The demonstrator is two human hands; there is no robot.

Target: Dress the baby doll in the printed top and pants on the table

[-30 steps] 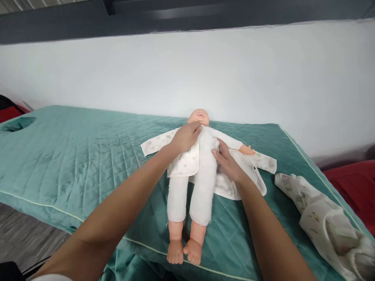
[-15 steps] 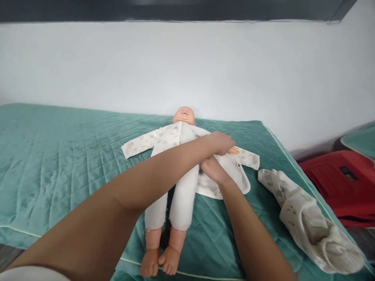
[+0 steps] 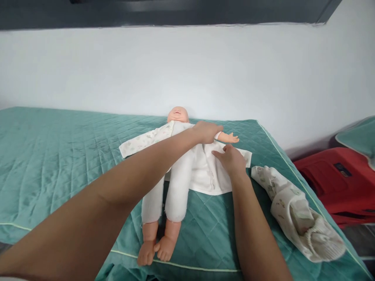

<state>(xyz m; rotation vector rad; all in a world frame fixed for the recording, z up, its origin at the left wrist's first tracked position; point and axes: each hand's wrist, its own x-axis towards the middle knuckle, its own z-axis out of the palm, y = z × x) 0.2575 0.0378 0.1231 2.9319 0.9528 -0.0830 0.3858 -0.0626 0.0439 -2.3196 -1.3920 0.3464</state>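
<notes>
A baby doll [image 3: 179,195] with a white cloth body lies face up, its head near the wall. My left hand [image 3: 208,132] is closed around the doll's arm at the right, and the small bare plastic hand shows past my fingers. A white printed baby shirt [image 3: 205,179] lies under the doll, its right half spread open with the plain inside up. The shirt still covers the doll's other arm at the left. Below the bare arm, my right hand [image 3: 233,159] grips the shirt near its right sleeve, thumb pointing left; the fingertips are partly hidden.
A green quilted cover [image 3: 73,156] lies under everything and meets a white wall. Bunched printed baby clothing [image 3: 295,210] rests at the right edge. Beyond that edge stands a red case [image 3: 331,179]. A dark panel [image 3: 164,13] crosses above.
The doll's right-side arm has come out of the shirt sleeve. My left hand has shifted left and up along it; my right hand has moved right, away from the left, with the shirt.
</notes>
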